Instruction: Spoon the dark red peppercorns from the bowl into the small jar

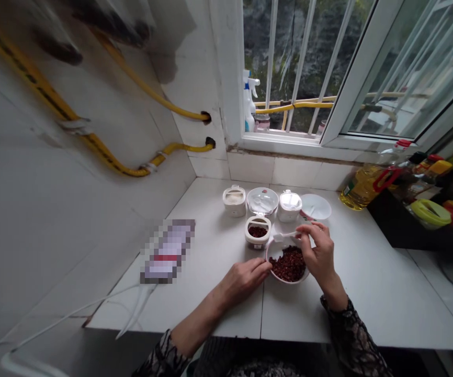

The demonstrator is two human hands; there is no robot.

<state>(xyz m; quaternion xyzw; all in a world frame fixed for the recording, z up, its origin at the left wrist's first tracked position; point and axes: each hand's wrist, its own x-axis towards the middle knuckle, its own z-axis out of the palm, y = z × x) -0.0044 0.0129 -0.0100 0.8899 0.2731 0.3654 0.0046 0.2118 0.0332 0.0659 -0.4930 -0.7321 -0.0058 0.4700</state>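
A white bowl (268,257) on the counter holds a heap of dark red dried flakes, likely chilli (291,264). With its fingers together, my left hand (246,276) grips the left side of the bowl's rim. My right hand (319,248) pinches the handle of a small white spoon (285,236), level above the bowl's far edge. I cannot make out anything in the spoon. Just behind the bowl, to the left, is a seasoning jar (258,241) with a see-through lid part and dark red flakes inside.
Behind stand a jar of pale contents (234,202), a white bowl (263,199), another white jar (289,206) and a shallow white dish (316,206). A blurred phone-like object (167,254) with a white cable lies left. Right are an oil bottle (362,183) and a black box (393,222) of bottles.
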